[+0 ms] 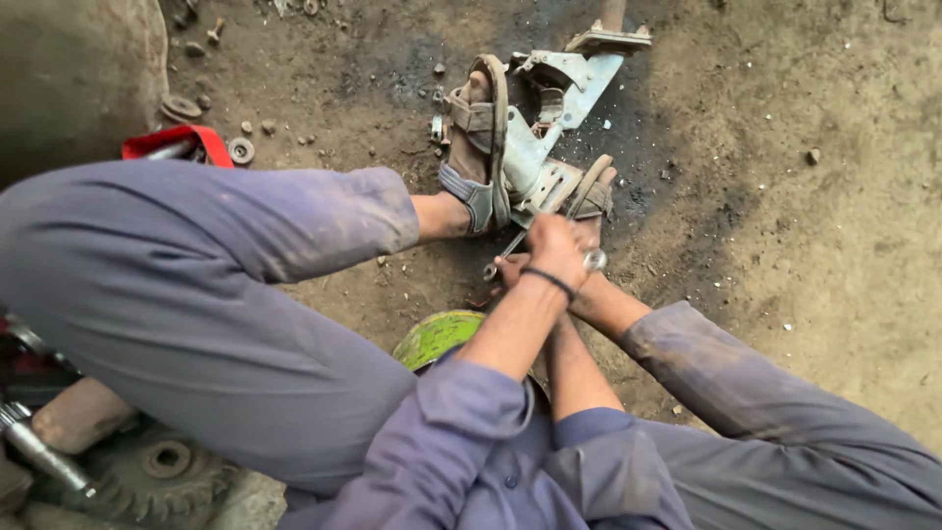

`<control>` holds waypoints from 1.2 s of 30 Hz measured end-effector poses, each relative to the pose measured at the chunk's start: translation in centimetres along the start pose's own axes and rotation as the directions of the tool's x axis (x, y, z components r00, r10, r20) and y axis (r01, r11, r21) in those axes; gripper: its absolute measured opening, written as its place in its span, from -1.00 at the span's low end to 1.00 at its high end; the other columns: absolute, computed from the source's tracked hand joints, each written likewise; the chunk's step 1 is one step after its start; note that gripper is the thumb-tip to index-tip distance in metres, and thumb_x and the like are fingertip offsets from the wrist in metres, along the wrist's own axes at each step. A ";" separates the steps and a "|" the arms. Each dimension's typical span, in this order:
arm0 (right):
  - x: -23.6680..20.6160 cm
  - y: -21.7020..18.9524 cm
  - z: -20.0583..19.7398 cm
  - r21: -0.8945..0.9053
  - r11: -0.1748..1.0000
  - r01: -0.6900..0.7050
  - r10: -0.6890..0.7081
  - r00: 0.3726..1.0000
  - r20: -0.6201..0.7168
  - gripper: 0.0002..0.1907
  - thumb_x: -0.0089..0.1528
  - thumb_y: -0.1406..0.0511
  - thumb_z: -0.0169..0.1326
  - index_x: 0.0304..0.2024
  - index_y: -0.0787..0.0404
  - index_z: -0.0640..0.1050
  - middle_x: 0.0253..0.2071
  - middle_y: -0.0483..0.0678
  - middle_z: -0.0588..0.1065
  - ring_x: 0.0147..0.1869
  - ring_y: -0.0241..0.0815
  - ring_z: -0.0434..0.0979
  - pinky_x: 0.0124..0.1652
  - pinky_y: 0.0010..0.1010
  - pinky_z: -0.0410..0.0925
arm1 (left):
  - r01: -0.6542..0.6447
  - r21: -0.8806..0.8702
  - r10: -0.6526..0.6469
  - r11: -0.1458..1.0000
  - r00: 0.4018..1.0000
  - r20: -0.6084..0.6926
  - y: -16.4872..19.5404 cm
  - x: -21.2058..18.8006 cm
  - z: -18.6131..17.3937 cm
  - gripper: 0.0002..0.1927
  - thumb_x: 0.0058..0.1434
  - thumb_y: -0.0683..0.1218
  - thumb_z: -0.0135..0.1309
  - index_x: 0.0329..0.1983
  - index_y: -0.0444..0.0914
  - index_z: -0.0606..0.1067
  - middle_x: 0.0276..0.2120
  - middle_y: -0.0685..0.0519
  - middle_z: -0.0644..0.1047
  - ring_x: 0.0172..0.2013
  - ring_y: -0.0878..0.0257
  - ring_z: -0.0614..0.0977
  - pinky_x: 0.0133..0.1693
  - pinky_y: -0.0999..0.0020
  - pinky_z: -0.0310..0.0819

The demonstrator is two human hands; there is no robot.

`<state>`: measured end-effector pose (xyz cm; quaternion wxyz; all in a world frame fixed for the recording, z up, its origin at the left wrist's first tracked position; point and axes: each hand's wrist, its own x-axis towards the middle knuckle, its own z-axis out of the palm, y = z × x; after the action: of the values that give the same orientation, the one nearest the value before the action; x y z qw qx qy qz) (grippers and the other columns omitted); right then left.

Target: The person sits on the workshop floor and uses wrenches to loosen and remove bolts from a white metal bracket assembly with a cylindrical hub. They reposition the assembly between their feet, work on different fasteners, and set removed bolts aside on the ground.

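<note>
Sandalled feet flank bracket; right dirt open.

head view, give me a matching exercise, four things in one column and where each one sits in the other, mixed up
Things:
1. metal bracket
2. green lid
3. red tray
4. gear wheel

Places:
A. bottom left corner, beside a metal rod
B. under the sandalled feet, on the oil-dark dirt
C. upper left, just behind the raised knee
D. below the forearms, between the legs

Pairs: 1-B, 2-D, 3-C, 4-A
</note>
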<state>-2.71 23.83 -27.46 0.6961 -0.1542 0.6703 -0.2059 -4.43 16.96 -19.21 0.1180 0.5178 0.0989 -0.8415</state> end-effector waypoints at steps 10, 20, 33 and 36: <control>0.4 -0.5 -0.6 0.052 0.999 -0.006 0.003 0.998 0.060 -0.72 0.29 0.18 0.13 -0.37 0.25 0.66 -0.53 -0.06 0.48 -0.58 -0.20 0.34 -0.59 -0.31 0.20 | 0.080 0.028 -0.081 0.996 0.996 0.033 -1.2 1.3 -2.8 -0.70 0.39 0.04 -0.27 -0.46 -0.12 0.20 -0.66 0.18 0.19 -0.73 0.28 0.21 -0.73 0.34 0.06; 2.0 -1.4 1.9 0.001 0.998 0.063 -0.061 0.972 -0.228 -0.74 0.26 0.20 0.16 -0.35 0.27 0.68 -0.49 -0.02 0.50 -0.56 -0.15 0.38 -0.57 -0.27 0.24 | -0.491 0.855 0.471 0.170 0.802 0.367 4.9 -1.6 1.3 -0.30 0.48 0.22 -0.34 -0.46 -0.39 0.54 -0.63 -0.14 0.53 -0.56 -0.10 0.55 -0.46 0.00 0.41; -5.2 1.3 -9.7 0.179 0.961 0.212 0.036 0.545 -0.838 -0.68 0.21 0.16 0.30 -0.35 0.34 0.67 -0.51 -0.04 0.54 -0.53 -0.27 0.40 -0.54 -0.36 0.25 | 0.032 0.914 0.350 -0.405 0.929 0.123 12.9 3.5 -9.2 -0.32 0.29 0.26 -0.23 -0.12 -0.40 0.61 -0.09 -0.42 0.56 0.06 -0.27 0.60 0.13 -0.04 0.43; -4.5 1.4 -9.9 -0.140 0.970 0.201 -0.209 0.383 -0.900 -0.64 0.22 0.15 0.31 -0.29 0.40 0.67 -0.54 0.02 0.56 -0.49 -0.33 0.54 -0.44 -0.44 0.35 | -0.047 0.899 0.283 -0.434 0.941 0.186 13.8 2.9 -9.5 -0.26 0.35 0.32 -0.28 -0.15 -0.41 0.61 -0.18 -0.41 0.61 -0.03 -0.27 0.66 0.07 -0.05 0.48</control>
<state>-12.52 27.91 -24.78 0.1898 -0.1020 0.9161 -0.3380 6.52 6.32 -26.61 -0.2439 0.4465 -0.7210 -0.4705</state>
